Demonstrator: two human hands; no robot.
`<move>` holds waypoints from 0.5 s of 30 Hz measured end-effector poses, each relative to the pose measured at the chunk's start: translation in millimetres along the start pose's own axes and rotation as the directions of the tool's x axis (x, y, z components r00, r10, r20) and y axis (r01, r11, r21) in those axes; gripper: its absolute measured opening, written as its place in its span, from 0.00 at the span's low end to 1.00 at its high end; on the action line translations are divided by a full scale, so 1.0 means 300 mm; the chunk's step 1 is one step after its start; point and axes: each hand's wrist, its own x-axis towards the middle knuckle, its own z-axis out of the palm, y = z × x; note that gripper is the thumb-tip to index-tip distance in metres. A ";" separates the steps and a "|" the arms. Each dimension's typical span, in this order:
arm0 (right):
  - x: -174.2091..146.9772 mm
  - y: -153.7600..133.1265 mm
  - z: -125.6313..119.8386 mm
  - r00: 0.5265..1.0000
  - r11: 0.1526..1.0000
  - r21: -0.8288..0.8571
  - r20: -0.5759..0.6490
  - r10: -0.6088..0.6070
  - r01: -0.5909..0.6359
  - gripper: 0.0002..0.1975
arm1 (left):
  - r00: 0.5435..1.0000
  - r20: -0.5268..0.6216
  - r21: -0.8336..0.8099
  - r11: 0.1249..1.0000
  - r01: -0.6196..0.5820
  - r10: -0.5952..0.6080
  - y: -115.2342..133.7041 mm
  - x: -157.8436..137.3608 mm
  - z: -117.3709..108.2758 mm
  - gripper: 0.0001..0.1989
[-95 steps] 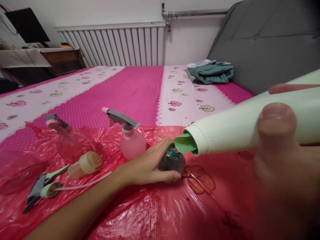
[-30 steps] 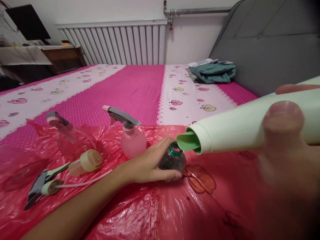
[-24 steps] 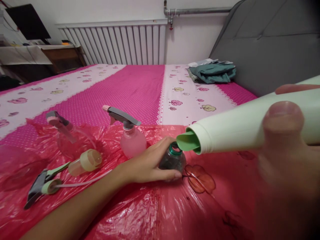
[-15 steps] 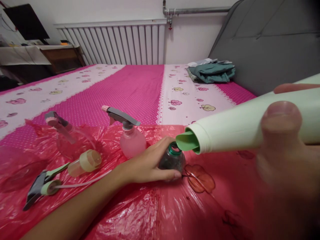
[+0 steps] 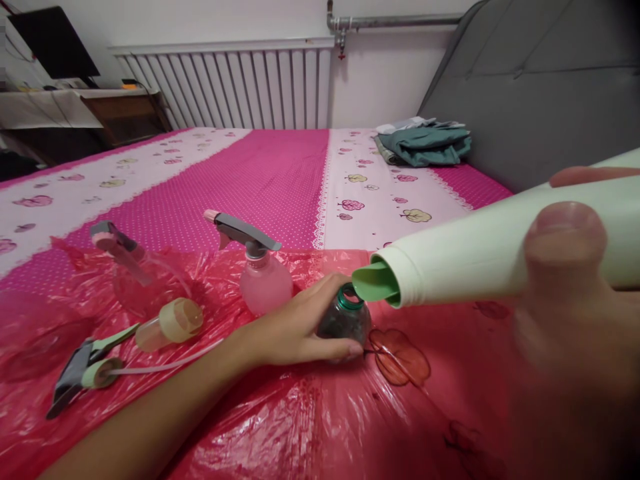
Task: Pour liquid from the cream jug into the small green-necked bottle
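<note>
My left hand (image 5: 310, 327) is wrapped round a small dark green, see-through bottle (image 5: 345, 323) that stands uncapped on red plastic sheeting. In my right hand (image 5: 565, 287) is a large pale green detergent bottle (image 5: 460, 260), tilted with its spout low at the small bottle's mouth. Whether liquid is flowing I cannot tell. A pink spray bottle (image 5: 267, 283) with a grey trigger stands left of my left hand. Beside my left forearm lie a loose spray head (image 5: 83, 373) with a thin tube and a translucent cap (image 5: 181, 321).
Another pink spray bottle (image 5: 145, 280) stands farther left. Red plastic sheeting (image 5: 250, 427) covers the near part of the bed, over a pink patterned sheet (image 5: 270, 173). Folded clothes (image 5: 425, 143) lie by the grey headboard (image 5: 540, 87). A radiator (image 5: 225, 87) lines the wall.
</note>
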 end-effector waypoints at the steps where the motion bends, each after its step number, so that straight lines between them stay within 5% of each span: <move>1: 0.011 0.022 -0.008 1.000 0.998 -0.053 0.001 -0.022 0.022 0.46 | 1.000 -0.001 0.002 1.000 0.000 0.000 0.001 0.000 0.000 0.32; 4: 0.061 0.113 -0.040 0.998 0.968 -0.241 0.004 -0.067 0.066 0.44 | 1.000 -0.003 0.002 1.000 -0.006 0.006 0.003 0.001 -0.001 0.33; 8: 0.108 0.198 -0.070 0.999 0.961 -0.274 -0.014 -0.053 0.047 0.44 | 1.000 -0.004 -0.006 1.000 -0.003 0.003 0.001 0.001 -0.002 0.33; 15: 0.024 0.049 -0.019 0.998 0.976 -0.207 0.001 -0.062 0.061 0.47 | 1.000 -0.001 -0.010 1.000 0.006 -0.006 0.001 -0.001 -0.002 0.33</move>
